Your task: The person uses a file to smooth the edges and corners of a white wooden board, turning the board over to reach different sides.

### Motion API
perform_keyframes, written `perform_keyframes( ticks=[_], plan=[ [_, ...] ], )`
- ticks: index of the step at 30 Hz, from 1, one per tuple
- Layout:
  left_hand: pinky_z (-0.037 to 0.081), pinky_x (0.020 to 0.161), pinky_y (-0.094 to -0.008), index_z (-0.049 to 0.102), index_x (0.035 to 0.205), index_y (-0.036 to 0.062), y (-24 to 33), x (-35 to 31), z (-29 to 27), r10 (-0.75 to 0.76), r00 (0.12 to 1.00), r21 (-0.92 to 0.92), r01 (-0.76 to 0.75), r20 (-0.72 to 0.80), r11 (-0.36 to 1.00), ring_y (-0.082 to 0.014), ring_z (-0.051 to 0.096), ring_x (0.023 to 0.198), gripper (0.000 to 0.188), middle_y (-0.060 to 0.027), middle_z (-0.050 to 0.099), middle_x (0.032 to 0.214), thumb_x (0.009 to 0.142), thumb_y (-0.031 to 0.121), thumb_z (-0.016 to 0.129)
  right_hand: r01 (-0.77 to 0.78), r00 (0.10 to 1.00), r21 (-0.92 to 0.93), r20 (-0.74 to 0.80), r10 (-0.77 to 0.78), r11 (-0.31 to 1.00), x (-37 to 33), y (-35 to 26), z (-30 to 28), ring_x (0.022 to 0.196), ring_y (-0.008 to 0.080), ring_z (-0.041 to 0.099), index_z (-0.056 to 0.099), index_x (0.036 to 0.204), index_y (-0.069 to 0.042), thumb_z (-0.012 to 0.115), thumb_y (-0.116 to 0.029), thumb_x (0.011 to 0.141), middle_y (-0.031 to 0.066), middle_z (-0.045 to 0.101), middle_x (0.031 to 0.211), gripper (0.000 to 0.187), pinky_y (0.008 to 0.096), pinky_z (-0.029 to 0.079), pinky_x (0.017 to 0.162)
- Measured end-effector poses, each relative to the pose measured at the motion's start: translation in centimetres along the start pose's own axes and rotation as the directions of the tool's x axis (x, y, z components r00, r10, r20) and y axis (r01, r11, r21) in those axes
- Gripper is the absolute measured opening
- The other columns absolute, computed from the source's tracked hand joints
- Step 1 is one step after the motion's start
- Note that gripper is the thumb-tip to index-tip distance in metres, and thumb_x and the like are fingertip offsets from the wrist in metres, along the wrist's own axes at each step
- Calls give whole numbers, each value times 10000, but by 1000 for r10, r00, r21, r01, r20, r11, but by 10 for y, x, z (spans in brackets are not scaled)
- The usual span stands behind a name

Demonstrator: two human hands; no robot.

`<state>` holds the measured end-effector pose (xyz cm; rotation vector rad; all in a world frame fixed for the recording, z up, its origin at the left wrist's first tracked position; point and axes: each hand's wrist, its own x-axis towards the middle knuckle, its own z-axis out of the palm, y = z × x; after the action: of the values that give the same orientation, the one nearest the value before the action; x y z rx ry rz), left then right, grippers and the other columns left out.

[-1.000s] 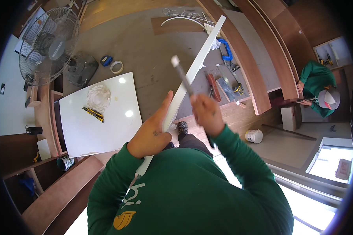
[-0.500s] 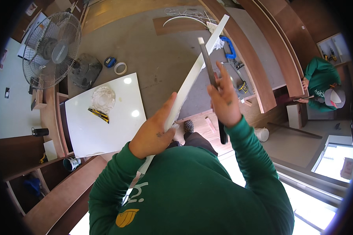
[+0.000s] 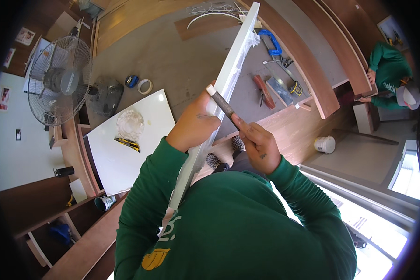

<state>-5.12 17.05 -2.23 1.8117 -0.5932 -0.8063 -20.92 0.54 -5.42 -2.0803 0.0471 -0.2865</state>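
Observation:
My left hand (image 3: 191,122) is closed around a long white strip (image 3: 235,53) that runs slantwise from my belly to the far side. Clear plastic film (image 3: 251,42) hangs in wrinkles along its right side. In my right hand (image 3: 262,148) is a dark, flat file (image 3: 225,108) with a pale tip. The file's tip lies over the strip's edge beside my left thumb. My right fingers press along the tool, and its handle end is hidden under that hand.
On the left, a white panel (image 3: 149,112) carries a crumpled pale cloth (image 3: 129,125) and a yellow-black utility knife (image 3: 127,143). Beyond are a tape roll (image 3: 145,86), a tape measure (image 3: 131,81) and a fan (image 3: 60,81). A blue clamp (image 3: 271,42) and wooden boards (image 3: 308,60) lie right. A co-worker (image 3: 389,74) is far right.
My right hand has lowered the file leftward from upright, bringing its tip to the strip near my left hand. The strip's far end has shifted up and left. My view has turned slightly.

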Motion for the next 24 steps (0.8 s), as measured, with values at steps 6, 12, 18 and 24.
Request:
perform_keyframes(
  ticks=[6,12,18,24],
  plan=[
    [526,816,-312,296,1612,54,-9,3,13,36,999,-108,-37,-9,993,-198,657,931,863,-205,615,1295,785,13,535,126,987,71,-114,-117,990,36,20,2,674,253,549,588,1468,-121,568,94,923,154,593,784,587,324,485,676],
    [522,813,-286,242,1635,43,-4,6,9,31,999,-58,-30,13,998,-158,630,921,927,-176,603,1337,755,-10,529,112,990,80,-94,-104,990,50,24,-2,667,250,556,593,1469,-157,559,72,950,144,600,786,569,335,488,672],
    [518,821,-276,232,1642,58,8,0,12,-41,999,-117,40,-5,992,-154,625,933,950,-140,578,1384,738,-32,509,17,999,98,-35,-14,995,20,17,-9,740,152,546,602,1448,-81,575,23,1005,109,594,830,456,298,477,711],
    [511,750,-255,245,1653,107,11,5,16,28,1000,-88,-28,0,996,-99,582,899,972,-62,587,1328,726,-53,493,9,993,181,-121,13,983,87,30,-9,852,154,610,603,1439,-59,566,15,1010,170,694,1002,436,293,512,797]
  ],
)
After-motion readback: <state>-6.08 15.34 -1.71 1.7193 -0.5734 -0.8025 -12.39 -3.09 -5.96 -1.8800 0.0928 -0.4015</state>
